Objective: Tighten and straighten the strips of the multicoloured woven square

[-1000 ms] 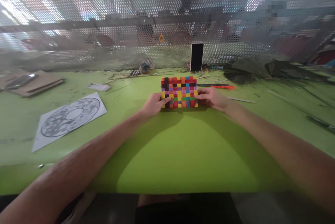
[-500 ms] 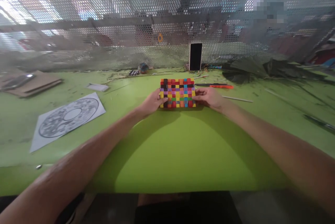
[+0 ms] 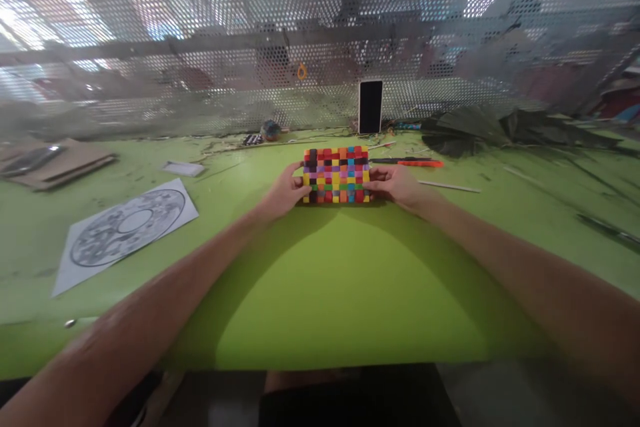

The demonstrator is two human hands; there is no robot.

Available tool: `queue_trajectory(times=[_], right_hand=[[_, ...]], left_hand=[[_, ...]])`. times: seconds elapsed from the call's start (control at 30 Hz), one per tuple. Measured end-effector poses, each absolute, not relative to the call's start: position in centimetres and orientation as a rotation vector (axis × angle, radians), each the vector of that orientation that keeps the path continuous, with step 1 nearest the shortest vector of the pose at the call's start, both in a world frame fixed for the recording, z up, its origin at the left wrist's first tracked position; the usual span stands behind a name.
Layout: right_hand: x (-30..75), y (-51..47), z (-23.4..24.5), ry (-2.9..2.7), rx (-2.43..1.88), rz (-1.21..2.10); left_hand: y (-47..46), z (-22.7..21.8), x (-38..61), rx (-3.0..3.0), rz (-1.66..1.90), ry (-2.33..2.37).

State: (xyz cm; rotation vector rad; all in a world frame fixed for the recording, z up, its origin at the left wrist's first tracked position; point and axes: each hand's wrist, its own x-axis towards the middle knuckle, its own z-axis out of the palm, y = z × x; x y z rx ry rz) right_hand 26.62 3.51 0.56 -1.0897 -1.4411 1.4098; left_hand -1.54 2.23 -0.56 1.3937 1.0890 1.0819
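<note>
A woven panel (image 3: 336, 176) of many-coloured strips, in a checked pattern of red, yellow, black, orange, blue and purple, stands nearly upright over the green table (image 3: 345, 294). My left hand (image 3: 286, 191) pinches its left edge, thumb on the front face. At the right edge, my right hand (image 3: 395, 186) grips it the same way, thumb in front and fingers behind. The back of the panel is hidden from me. Just beyond my right hand lies a red-orange and black tool (image 3: 420, 162), its kind unclear.
A dark-screened phone-like device (image 3: 371, 107) stands upright against the perforated metal screen (image 3: 220, 80). To the left lie a paper with a printed ring pattern (image 3: 165, 235), a small white tray-like piece (image 3: 183, 168) and brown cardboard (image 3: 75, 162). Dark leaves (image 3: 465, 130) spread at the back right.
The panel is tilted slightly more upright, and my left thumb sits nearer its left edge. Both hands keep hold. The whole view has shifted a little.
</note>
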Motion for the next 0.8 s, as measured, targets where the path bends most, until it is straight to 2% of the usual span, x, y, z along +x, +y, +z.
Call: queue_trajectory(times=[0.47, 0.8], right_hand=[[26.64, 3.62, 0.56, -1.461, -1.045, 1.407], [26.45, 3.58, 0.72, -1.336, -1.044, 1.43]], left_hand=[[2.55, -1.25, -1.74, 1.438, 1.073, 1.092], [1.77, -0.34, -1.14, 1.256, 1.25, 1.035]])
